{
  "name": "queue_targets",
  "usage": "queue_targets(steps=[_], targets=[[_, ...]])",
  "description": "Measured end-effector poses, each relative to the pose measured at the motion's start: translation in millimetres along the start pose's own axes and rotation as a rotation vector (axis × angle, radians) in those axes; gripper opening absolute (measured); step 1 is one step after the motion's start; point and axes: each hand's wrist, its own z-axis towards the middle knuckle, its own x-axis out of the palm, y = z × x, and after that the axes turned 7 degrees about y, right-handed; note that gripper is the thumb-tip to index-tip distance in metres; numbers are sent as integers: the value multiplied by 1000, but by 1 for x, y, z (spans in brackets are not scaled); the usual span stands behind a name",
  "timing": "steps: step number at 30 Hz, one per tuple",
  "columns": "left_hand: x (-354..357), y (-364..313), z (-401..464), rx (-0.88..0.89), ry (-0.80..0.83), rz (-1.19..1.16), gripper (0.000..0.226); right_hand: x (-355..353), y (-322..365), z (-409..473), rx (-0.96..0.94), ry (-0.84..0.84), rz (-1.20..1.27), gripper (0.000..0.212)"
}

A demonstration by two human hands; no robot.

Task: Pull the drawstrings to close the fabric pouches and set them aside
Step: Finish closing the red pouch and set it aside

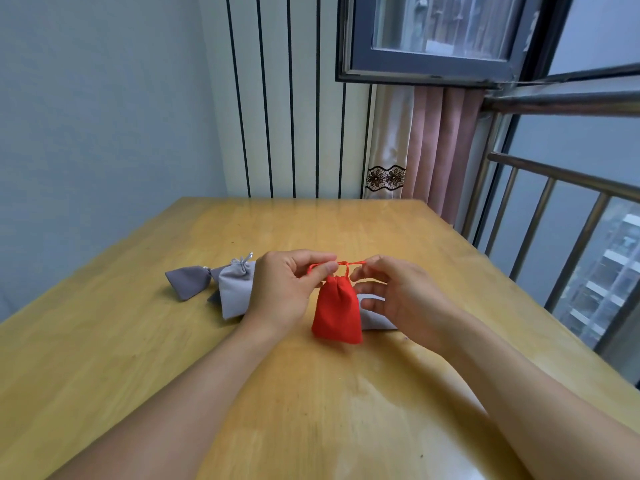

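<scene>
A red fabric pouch (336,310) hangs above the wooden table (138,341), its mouth gathered tight. My left hand (287,289) pinches the left end of its red drawstring (343,263), and my right hand (394,289) pinches the right end. The string is stretched level between the two hands. A light grey pouch (233,292) with a tied top lies left of my left hand, partly over a darker grey pouch (188,282). Another pale grey pouch (377,320) lies on the table behind the red one, mostly hidden by my right hand.
The table's far edge meets a striped wall and a pink curtain (440,150). A metal railing (554,216) and windows run along the right side. Bare tabletop stretches in front of my arms and toward the far edge.
</scene>
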Motion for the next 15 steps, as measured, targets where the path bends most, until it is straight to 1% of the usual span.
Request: queue_targets(steps=[2,3,5,6,7,8,9,10,11,13,15], targets=[[-1,1,1,-50,36,-23,11,-1,2,2,19,6,204,22],[-2,0,2,-79,45,-24,14,-2,3,1,12,23,325,22],[-4,-5,4,-137,38,-87,29,-6,7,1,-22,76,543,25],[-5,-7,5,-162,37,-179,35,-7,8,1,-36,98,628,28],[-5,-12,5,-189,58,-323,37,-7,8,1,-42,117,690,31],[-7,-16,5,-222,114,-508,37,-4,7,1,-41,143,729,32],[-6,-21,4,-256,200,-696,36,-2,6,1,-44,167,732,30],[-6,-25,1,-283,278,-825,36,3,5,0,-40,187,709,28],[-6,-27,-1,-300,334,-875,35,6,4,-1,-33,197,668,27],[-4,-25,-1,-327,344,-819,34,6,5,-1,-18,193,571,28],[-2,-20,3,-355,261,-719,31,2,7,0,-34,151,439,30]])
